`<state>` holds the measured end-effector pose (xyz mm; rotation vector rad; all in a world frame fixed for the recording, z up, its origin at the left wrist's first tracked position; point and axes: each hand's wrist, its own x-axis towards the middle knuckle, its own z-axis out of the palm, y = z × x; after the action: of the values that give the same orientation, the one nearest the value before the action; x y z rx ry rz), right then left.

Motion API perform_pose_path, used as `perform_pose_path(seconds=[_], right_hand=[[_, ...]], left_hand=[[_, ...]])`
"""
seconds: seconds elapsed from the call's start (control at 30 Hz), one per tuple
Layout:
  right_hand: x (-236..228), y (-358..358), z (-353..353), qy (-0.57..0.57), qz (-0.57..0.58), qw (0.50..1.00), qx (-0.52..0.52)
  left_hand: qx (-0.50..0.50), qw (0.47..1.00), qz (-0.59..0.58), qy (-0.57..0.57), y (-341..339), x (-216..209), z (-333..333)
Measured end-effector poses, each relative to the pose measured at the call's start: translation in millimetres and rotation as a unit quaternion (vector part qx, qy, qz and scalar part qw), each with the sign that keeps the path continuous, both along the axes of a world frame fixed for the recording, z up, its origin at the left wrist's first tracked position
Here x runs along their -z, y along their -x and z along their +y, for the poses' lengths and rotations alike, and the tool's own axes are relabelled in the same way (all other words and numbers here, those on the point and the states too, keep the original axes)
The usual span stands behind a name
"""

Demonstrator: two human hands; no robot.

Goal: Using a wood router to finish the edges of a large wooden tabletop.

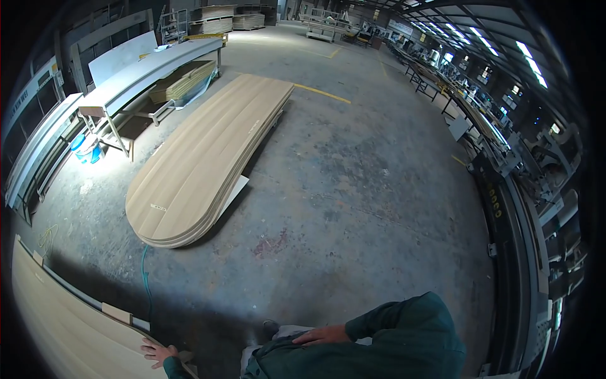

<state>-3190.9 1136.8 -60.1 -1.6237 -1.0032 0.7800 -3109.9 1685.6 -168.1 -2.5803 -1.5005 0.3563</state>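
Resting flat with fingers spread, the left hand [158,351] presses a smooth pale wood-grain panel [57,322]; right hand [322,335] lies empty.

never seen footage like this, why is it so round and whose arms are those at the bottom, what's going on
It is one picture from a wide fisheye camera worn on a person's head, looking down, so straight edges bend. There is no machine: the arms in green sleeves are the wearer's own. The left hand rests flat on a pale wood panel at the lower left. The right hand lies against the body, holding nothing. Ahead, a stack of wood-grain boards lies on the concrete floor of a workshop, with a work table behind it.
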Motion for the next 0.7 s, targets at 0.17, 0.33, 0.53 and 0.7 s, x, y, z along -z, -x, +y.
perform_pose_path(seconds=[0.17, 0.33, 0.53, 0.7], right_hand=[[-4.3, -0.3, 1.5, -0.004, -0.034, 0.999, 0.002], [-4.1, 0.5, 3.4, -0.011, -0.045, 0.999, 0.002], [0.1, 2.7, 4.4, -0.014, -0.066, 0.998, -0.004], [0.4, 4.8, 4.7, 0.028, -0.036, 0.999, -0.005]], left_hand=[[0.004, 1.0, -0.002, -0.009, 1.1, -1.5, -1.8], [0.0, 1.0, 0.012, -0.008, -0.3, -8.6, -5.9], [-0.003, 1.0, 0.023, 0.003, -1.5, -15.6, -9.2], [-0.001, 1.0, 0.022, 0.004, -1.0, -16.0, -9.2]])
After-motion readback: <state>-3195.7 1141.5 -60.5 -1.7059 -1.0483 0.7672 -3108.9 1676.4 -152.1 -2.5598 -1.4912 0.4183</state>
